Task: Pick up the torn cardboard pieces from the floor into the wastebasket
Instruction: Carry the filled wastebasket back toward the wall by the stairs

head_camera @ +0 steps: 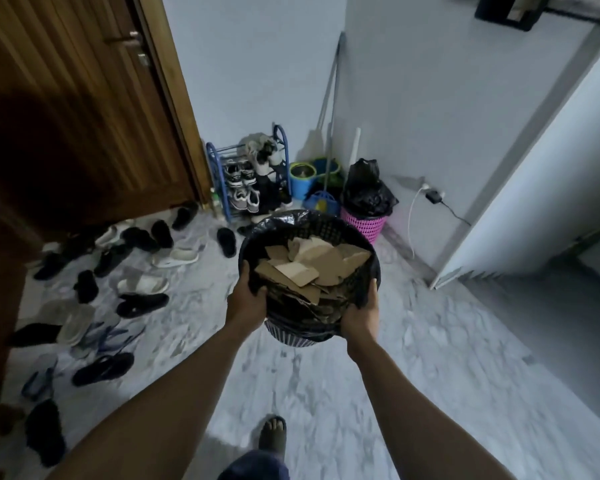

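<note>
— Sandalled foot (272,432) on pale marbled floor tile (326,393), and no scraps near it. Is the pickup finished?

— Looks close to it. The black lattice plastic wastebasket with its dark liner (329,227) is held up off the floor, heaped with torn brown cardboard pieces (312,268).

— And the hands?

— Left hand (246,303) and right hand (359,318) each clasp the rim on opposite sides. I'd judge only setting it down remains, perhaps by the pink basket (362,225).

Wastebasket (326,233) base and fingertips of both hands hidden.
</note>
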`<state>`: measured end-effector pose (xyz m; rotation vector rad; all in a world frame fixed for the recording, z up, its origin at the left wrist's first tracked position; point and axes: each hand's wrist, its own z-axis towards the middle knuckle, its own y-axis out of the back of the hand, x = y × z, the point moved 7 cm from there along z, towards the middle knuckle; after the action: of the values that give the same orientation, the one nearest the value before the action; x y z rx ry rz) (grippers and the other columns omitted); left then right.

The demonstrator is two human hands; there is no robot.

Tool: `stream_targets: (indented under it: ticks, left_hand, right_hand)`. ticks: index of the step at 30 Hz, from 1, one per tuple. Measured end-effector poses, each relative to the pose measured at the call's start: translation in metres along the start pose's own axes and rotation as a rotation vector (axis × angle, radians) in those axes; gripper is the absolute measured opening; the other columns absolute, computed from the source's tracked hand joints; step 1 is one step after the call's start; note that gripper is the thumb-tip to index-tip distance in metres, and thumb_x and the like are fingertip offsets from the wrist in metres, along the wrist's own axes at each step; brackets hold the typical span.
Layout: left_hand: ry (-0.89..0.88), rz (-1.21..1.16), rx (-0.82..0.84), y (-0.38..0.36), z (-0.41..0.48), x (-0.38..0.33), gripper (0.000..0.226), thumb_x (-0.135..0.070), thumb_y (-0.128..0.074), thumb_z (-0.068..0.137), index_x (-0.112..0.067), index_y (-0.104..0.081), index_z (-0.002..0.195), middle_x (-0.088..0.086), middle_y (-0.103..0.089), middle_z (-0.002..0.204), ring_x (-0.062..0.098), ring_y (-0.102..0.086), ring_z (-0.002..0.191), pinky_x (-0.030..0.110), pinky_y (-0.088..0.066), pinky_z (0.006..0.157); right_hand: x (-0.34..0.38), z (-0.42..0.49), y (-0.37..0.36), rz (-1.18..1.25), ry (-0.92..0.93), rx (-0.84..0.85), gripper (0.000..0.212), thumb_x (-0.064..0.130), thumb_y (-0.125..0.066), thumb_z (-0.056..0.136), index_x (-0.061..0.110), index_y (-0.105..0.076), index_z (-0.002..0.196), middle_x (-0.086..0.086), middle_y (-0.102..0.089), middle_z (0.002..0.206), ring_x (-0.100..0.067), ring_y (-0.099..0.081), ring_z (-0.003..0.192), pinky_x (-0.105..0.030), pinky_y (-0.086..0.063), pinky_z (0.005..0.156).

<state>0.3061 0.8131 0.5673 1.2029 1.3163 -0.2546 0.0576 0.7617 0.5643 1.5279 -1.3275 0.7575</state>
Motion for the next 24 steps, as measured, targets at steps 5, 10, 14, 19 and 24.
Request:
stream_targets:
  ticks: [5, 10, 14, 19, 24]
  left_hand:
    - [-0.08, 0.052, 0.128, -0.057, 0.089, -0.07, 0.07, -0.022, -0.05, 0.101, -0.031, -0.01, 0.157, 0.006, -0.044, 0.151, 0.03, -0.049, 0.13, 0.031, -0.045, 0.093]
    - [-0.165, 0.096, 0.223, -0.14, 0.174, -0.135, 0.07, -0.02, -0.052, 0.1, -0.027, -0.013, 0.158, 0.008, -0.045, 0.15, 0.029, -0.047, 0.133, 0.028, -0.039, 0.095]
    - [-0.173, 0.131, 0.299, -0.217, 0.232, -0.18, 0.072, -0.02, -0.052, 0.099, -0.024, -0.011, 0.158, 0.009, -0.049, 0.147, 0.03, -0.05, 0.13, 0.028, -0.041, 0.094]
    - [-0.185, 0.19, 0.323, -0.289, 0.29, -0.228, 0.074, -0.019, -0.057, 0.096, -0.02, -0.015, 0.157, 0.013, -0.054, 0.141, 0.034, -0.051, 0.128, 0.034, -0.042, 0.1]
    - [-0.158, 0.229, 0.386, -0.341, 0.339, -0.26, 0.073, -0.025, -0.057, 0.097, -0.018, -0.015, 0.157, 0.013, -0.053, 0.142, 0.033, -0.05, 0.13, 0.034, -0.04, 0.102]
  right_hand:
    - [0.032, 0.087, 0.015, 0.074, -0.062, -0.125, 0.076, 0.0, -0.033, 0.097, 0.043, -0.018, 0.158, 0.0, -0.05, 0.151, -0.013, -0.059, 0.079, -0.034, -0.056, 0.06]
    - [0.056, 0.187, 0.037, 0.116, -0.093, -0.21, 0.075, 0.006, -0.039, 0.098, 0.043, -0.017, 0.158, 0.003, -0.049, 0.151, -0.027, -0.062, 0.102, -0.043, -0.059, 0.079]
    - [0.066, 0.278, 0.063, 0.166, -0.124, -0.252, 0.076, 0.004, -0.039, 0.096, 0.043, -0.018, 0.158, 0.006, -0.054, 0.132, -0.022, -0.063, 0.089, -0.054, -0.06, 0.082]
    - [0.083, 0.368, 0.09, 0.118, -0.148, -0.283, 0.077, 0.007, -0.039, 0.095, 0.048, -0.018, 0.156, 0.001, -0.049, 0.152, -0.034, -0.06, 0.119, -0.056, -0.058, 0.087]
    - [0.089, 0.442, 0.103, 0.102, -0.214, -0.308, 0.075, 0.008, -0.039, 0.098, 0.053, -0.017, 0.154, -0.002, -0.055, 0.144, -0.036, -0.064, 0.108, -0.058, -0.059, 0.082]
